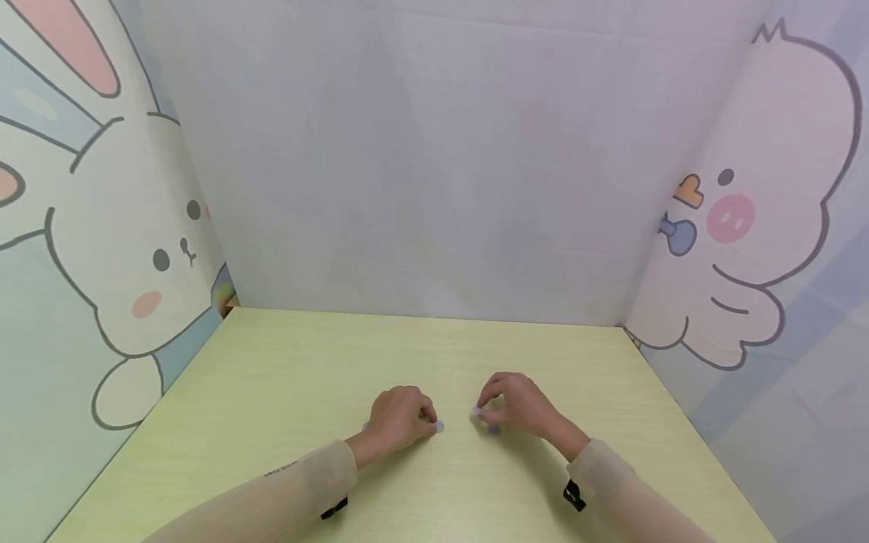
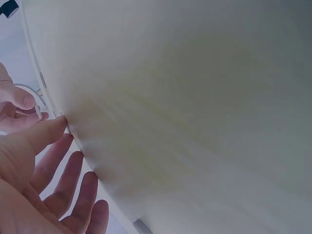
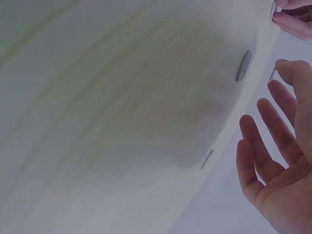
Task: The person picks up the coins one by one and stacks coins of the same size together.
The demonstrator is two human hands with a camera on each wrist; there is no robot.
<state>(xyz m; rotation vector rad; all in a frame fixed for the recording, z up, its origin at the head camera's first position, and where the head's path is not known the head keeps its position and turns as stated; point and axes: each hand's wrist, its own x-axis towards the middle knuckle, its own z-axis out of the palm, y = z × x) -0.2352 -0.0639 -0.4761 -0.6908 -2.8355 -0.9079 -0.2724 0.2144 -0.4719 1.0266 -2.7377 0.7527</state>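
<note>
My left hand (image 1: 399,418) rests low over the table, its thumb and forefinger pinching the edge of a small, silver, coin-like disc (image 1: 440,427). Another such disc (image 1: 366,427) lies partly hidden behind that hand. To the right, my right hand (image 1: 519,407) pinches a pale coin-like disc (image 1: 476,412) between thumb and forefinger, just above the surface. Its other fingers (image 3: 258,141) stay spread and loosely bent. Beneath this hand a darker disc (image 1: 494,429) lies flat on the table. Any markings on the discs are too faint to make out.
The pale yellow-green tabletop (image 1: 305,362) spreads around both hands. A plain light curtain (image 1: 421,166) closes off the back. Cartoon-printed cloths, with a rabbit (image 1: 129,249) on the left and a white duck-like figure (image 1: 781,173) on the right, flank the table.
</note>
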